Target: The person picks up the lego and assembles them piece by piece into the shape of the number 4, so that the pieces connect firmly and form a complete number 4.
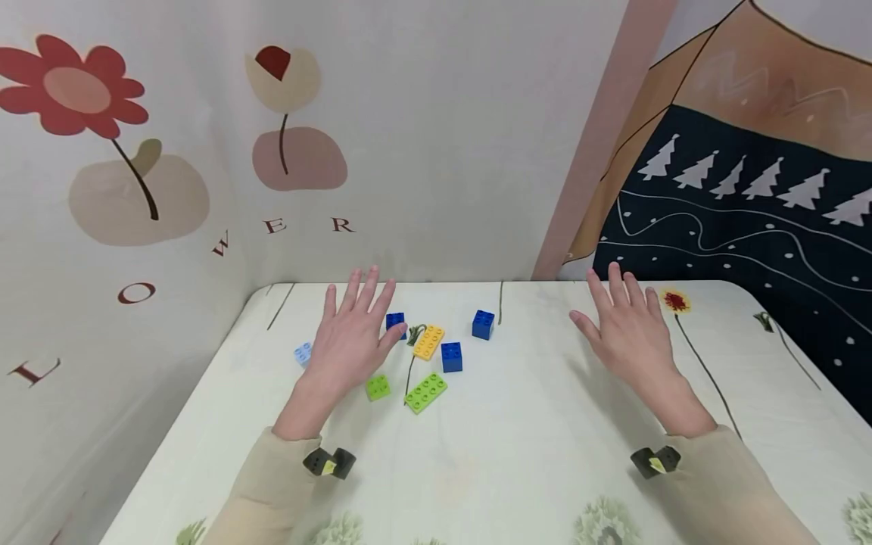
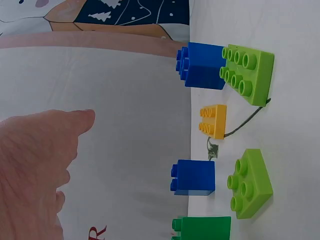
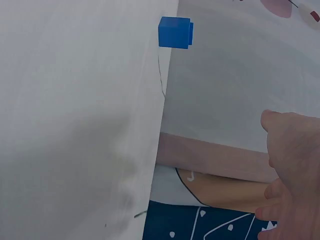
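My left hand (image 1: 346, 341) hovers over the left part of the table, fingers spread and holding nothing. Around it lie toy building bricks: a light blue brick (image 1: 303, 354) partly behind the wrist, a dark blue brick (image 1: 395, 322) by the thumb, and a small lime brick (image 1: 378, 387). Just right are a yellow brick (image 1: 428, 342), a long lime brick (image 1: 425, 393) and a second blue brick (image 1: 451, 357). A green brick (image 2: 205, 228) shows in the left wrist view, hidden in the head view. My right hand (image 1: 628, 333), also spread and holding nothing, is nearest a third blue brick (image 1: 483, 324).
A white cloth with printed flowers covers the table (image 1: 504, 454). Behind its far edge hangs a pale curtain (image 1: 443, 151) with flower prints and letters. On the right is a dark panel (image 1: 736, 219) printed with trees. Each sleeve carries a small black device (image 1: 329, 463) at the cuff.
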Motion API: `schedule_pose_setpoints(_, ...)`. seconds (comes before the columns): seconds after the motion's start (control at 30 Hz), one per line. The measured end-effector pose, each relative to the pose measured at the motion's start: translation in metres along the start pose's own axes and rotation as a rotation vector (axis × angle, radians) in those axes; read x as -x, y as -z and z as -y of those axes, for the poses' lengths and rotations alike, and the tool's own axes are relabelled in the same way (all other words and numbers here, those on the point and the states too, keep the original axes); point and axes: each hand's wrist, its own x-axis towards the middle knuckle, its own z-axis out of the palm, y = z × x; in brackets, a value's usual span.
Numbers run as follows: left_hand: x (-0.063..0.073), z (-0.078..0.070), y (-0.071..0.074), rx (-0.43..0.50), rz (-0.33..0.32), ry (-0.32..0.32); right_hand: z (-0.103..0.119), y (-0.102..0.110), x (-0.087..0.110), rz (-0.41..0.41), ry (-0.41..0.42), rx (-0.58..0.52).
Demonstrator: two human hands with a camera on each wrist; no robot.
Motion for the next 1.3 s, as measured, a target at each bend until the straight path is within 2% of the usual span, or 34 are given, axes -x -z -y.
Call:
schedule_pose_setpoints(0.17, 0.0, -0.001, -0.003, 0.027, 0.012, -0.014, 0.003, 0.0, -0.003, 0.013, 0.013, -0.012)
schedule_pose_setpoints(0.23, -0.001, -0.002, -0.005, 0.071, 0.018, -0.033, 0.003, 0.0, -0.004, 0.025, 0.011, -0.066)
schedule_pose_setpoints(0.37, -0.002, -0.003, -0.011, 0.274, 0.03, -0.082, -0.003, -0.004, -0.01, 0.059, 0.016, -0.324)
schedule_pose_setpoints(0.5, -0.003, -0.006, -0.019, 0.494, 0.026, -0.091, -0.006, -0.015, -0.02, 0.124, 0.02, -0.547)
schedule_pose_setpoints(0.7, -0.007, -0.015, -0.036, 0.713, -0.004, -0.067, 0.005, -0.034, -0.033, 0.139, 0.007, -0.63)
schedule_pose_setpoints(0.9, -0.008, -0.024, -0.045, 0.91, 0.046, -0.001, 0.022, -0.052, -0.042, 0.158, 0.005, -0.71)
schedule_pose_setpoints(1.03, -0.008, -0.028, -0.051, 0.975, 0.079, 0.045, 0.035, -0.064, -0.047, 0.17, 0.04, -0.767)
schedule_pose_setpoints(1.2, -0.01, -0.03, -0.057, 0.977, 0.104, 0.092, 0.051, -0.076, -0.053, 0.174, 0.079, -0.793)
schedule_pose_setpoints(1.3, -0.012, -0.031, -0.06, 0.973, 0.119, 0.107, 0.058, -0.082, -0.056, 0.182, 0.075, -0.81)
